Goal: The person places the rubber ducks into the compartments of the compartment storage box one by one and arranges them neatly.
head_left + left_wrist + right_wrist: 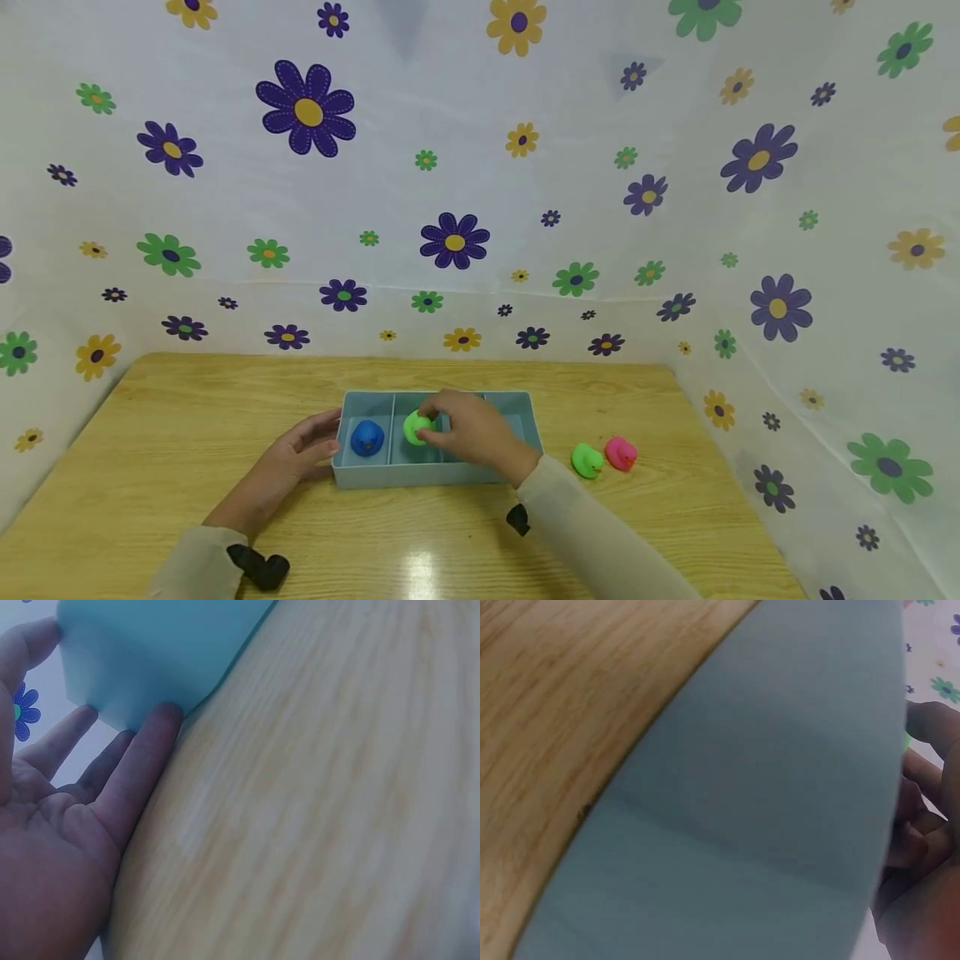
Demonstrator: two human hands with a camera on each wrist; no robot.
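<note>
A pale blue divided tray point(435, 477) sits on the wooden table point(187, 417). A blue rubber duck point(367, 437) lies in its left compartment. My right hand point(457, 433) reaches over the tray and pinches a green duck point(415, 427) in the second compartment. My left hand point(300, 454) rests with straight fingers point(146, 754) against the tray's left wall point(150, 652). The right wrist view shows mostly the tray's outer wall point(765, 810) and curled fingers point(922, 825) at the right edge.
Another green duck point(587, 460) and a pink duck point(621, 453) stand on the table right of the tray. Flower-printed white cloth point(450, 208) walls the table at the back and both sides.
</note>
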